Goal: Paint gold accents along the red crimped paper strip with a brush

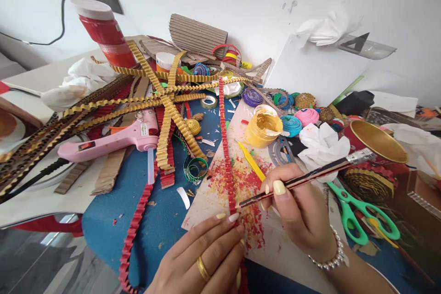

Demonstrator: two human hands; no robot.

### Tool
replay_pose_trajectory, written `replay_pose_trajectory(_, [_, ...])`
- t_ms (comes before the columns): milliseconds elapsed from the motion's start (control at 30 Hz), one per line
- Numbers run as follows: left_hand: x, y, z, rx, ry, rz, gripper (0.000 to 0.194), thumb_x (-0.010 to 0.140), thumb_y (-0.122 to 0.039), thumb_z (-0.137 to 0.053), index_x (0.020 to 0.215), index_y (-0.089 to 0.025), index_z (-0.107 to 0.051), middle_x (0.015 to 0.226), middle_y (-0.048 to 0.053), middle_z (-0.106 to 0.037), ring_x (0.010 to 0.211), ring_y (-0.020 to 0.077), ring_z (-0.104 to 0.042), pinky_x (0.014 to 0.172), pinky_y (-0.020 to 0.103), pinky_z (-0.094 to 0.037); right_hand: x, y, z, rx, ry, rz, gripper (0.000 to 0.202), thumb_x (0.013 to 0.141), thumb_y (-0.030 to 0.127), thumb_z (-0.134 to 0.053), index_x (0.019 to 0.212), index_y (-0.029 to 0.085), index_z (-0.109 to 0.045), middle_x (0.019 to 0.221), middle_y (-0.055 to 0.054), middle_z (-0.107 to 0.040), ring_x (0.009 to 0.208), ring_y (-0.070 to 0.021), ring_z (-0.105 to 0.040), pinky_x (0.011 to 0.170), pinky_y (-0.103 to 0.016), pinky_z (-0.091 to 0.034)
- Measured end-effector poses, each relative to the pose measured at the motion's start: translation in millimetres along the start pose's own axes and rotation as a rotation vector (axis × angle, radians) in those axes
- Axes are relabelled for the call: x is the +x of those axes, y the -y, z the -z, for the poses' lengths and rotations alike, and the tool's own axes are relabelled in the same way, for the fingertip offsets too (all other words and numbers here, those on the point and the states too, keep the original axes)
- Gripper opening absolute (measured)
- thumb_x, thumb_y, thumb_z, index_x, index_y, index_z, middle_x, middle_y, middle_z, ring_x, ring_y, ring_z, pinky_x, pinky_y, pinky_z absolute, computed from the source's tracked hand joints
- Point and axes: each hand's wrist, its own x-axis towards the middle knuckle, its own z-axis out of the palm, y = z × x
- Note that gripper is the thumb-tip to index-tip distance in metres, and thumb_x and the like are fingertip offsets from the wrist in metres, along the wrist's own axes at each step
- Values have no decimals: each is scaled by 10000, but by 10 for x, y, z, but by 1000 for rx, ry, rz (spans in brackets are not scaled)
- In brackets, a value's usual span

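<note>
My left hand (203, 257) is at the bottom centre, fingers close together, holding a red corrugated cardboard strip (225, 151) at its near part. The strip runs away from me over a paint-spattered board (213, 202). Between the thumb and fingers of my right hand (299, 211) is a dark, red-striped pencil (310, 175), its metal-capped end pointing up right. Its lower tip is at the strip, just beyond my left fingertips; I cannot tell whether they touch. A tub of gold paint (263, 128) stands open past my right hand, and yellow tweezers (251, 160) lie beside that hand.
A pink glue gun (110, 140) lies left, among gold corrugated strips (168, 115). Green-handled scissors (361, 213) are at the right, near a gold-lined can (379, 142). Crumpled tissue (324, 147) and coloured paper coils (306, 116) sit behind. Red jars (103, 32) stand back left.
</note>
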Motion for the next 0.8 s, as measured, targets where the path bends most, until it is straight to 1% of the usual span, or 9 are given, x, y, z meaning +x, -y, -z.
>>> replay_pose_trajectory(133, [17, -14, 5, -9, -9, 14, 214, 935, -159, -459, 947, -162, -673, 1042, -24, -711, 1077, 110, -622, 1080, 243, -380, 0, 1, -6, -5, -3, -3, 113, 885, 143, -397, 871, 216, -483, 621, 48, -529, 499, -85, -496, 478, -207, -388])
replay_pose_trajectory(300, [25, 3, 22, 1, -18, 5, 244, 942, -151, -430, 942, -163, -674, 1024, -23, -716, 1057, 108, -632, 1073, 241, -382, 13, 8, -7, -3, -7, 15, 116, 883, 138, -393, 871, 215, -480, 626, 41, -530, 512, -94, -515, 482, -213, -401])
replay_pose_trajectory(533, [32, -8, 8, -1, -29, -3, 233, 930, -138, -441, 933, -160, -672, 1017, -21, -718, 1054, 110, -635, 1071, 240, -384, 13, 12, -6, -5, -13, 4, 119, 872, 129, -402, 860, 216, -483, 614, 41, -528, 478, -94, -486, 456, -222, -379])
replay_pose_trajectory(733, [29, 12, 38, -14, 15, 6, 220, 930, -146, -453, 960, -157, -671, 1041, -15, -712, 1068, 112, -628, 1073, 245, -384, 7, 11, -4, 6, -5, 8, 116, 877, 131, -401, 869, 215, -479, 622, 45, -527, 491, -86, -492, 477, -210, -391])
replay_pose_trajectory(800, [21, -1, 34, -8, 12, 4, 205, 924, -155, -467, 967, -163, -667, 1034, -11, -714, 1058, 116, -633, 1060, 251, -403, 9, 7, -9, 11, -2, 6, 116, 878, 130, -399, 863, 216, -475, 616, 46, -521, 500, -90, -502, 481, -212, -395])
